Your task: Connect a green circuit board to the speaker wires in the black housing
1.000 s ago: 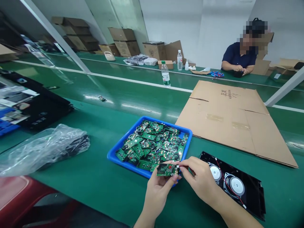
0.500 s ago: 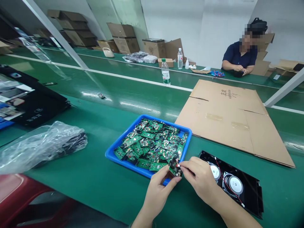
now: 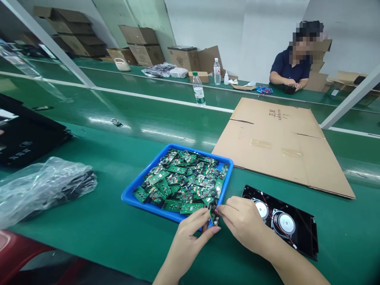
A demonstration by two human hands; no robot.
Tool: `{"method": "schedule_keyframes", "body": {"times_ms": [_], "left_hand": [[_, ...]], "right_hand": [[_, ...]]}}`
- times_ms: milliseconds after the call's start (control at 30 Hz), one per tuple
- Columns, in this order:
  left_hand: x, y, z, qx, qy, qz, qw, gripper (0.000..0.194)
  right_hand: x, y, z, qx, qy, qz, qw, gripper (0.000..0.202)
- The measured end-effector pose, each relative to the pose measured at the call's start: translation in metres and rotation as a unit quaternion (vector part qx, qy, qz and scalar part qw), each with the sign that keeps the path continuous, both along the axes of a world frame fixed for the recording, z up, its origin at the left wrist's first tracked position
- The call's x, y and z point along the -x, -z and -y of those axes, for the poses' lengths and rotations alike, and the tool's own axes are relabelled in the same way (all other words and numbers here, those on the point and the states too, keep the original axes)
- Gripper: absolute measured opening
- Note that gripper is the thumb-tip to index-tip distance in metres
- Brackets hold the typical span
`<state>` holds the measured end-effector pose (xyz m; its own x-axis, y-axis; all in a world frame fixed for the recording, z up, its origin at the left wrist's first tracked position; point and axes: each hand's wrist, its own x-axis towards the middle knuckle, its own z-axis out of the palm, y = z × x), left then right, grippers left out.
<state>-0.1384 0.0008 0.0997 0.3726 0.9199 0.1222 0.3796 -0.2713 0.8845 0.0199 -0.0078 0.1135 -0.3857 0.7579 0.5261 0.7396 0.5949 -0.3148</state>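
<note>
My left hand (image 3: 190, 233) is closed around a small green circuit board (image 3: 213, 213), held tilted at the near right corner of a blue tray (image 3: 130, 198). My right hand (image 3: 242, 221) pinches at the board's component side. What sits between those fingertips is too small to make out. Many loose green circuit boards (image 3: 178, 186) lie heaped in the tray. To the right of my right hand, a black panel (image 3: 307, 237) carries two round speakers (image 3: 285, 224) with red and black wires, and my right hand overlaps its near left part.
A flattened cardboard sheet (image 3: 282, 150) lies behind the panel. Plastic-wrapped dark items (image 3: 59, 186) rest at left, with a red chair (image 3: 18, 249) below. A water bottle (image 3: 198, 90) stands across the bench. Another person (image 3: 290, 69) sits at the far bench.
My view has shifted, so the scene sits further left. The board in my left hand has turned more edge-on, and my right fingertips stay at it.
</note>
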Motion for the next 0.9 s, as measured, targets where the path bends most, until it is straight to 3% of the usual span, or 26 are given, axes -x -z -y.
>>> {"method": "schedule_keyframes", "body": {"times_ms": [133, 200, 300, 433, 567, 633, 700, 733, 833, 900], "left_hand": [[-0.01, 0.004, 0.006, 0.15, 0.023, 0.044, 0.987, 0.011], [-0.018, 0.006, 0.013, 0.247, 0.021, 0.113, 0.962, 0.022], [-0.028, 0.005, 0.024, 0.344, -0.014, 0.186, 0.92, 0.031], [-0.039, -0.001, 0.033, 0.421, -0.016, 0.216, 0.881, 0.04], [-0.045, -0.001, 0.036, 0.429, -0.017, 0.216, 0.877, 0.048], [-0.047, 0.0, 0.037, 0.417, -0.017, 0.219, 0.882, 0.049], [-0.05, 0.001, 0.038, 0.398, -0.019, 0.216, 0.892, 0.048], [-0.052, 0.001, 0.038, 0.388, -0.022, 0.211, 0.897, 0.047], [-0.059, 0.0, 0.037, 0.373, -0.032, 0.186, 0.909, 0.045], [-0.067, 0.0, 0.035, 0.369, -0.018, 0.162, 0.915, 0.043]], "right_hand": [[-0.015, -0.015, 0.012, 0.067, 0.047, 0.052, 0.995, 0.026], [-0.039, -0.027, 0.024, 0.118, 0.068, 0.044, 0.99, 0.02], [-0.083, -0.038, 0.048, 0.205, 0.112, 0.044, 0.971, 0.039], [-0.117, -0.023, 0.073, 0.338, 0.112, 0.138, 0.924, 0.055], [-0.122, -0.002, 0.079, 0.363, 0.108, 0.172, 0.909, 0.04], [-0.121, 0.003, 0.077, 0.362, 0.118, 0.103, 0.919, 0.032], [-0.12, 0.005, 0.075, 0.364, 0.134, -0.059, 0.92, 0.029], [-0.118, 0.007, 0.073, 0.363, 0.147, -0.159, 0.906, 0.027], [-0.11, 0.014, 0.07, 0.358, 0.209, -0.411, 0.812, 0.015], [-0.102, 0.021, 0.07, 0.351, 0.245, -0.485, 0.763, 0.013]]}}
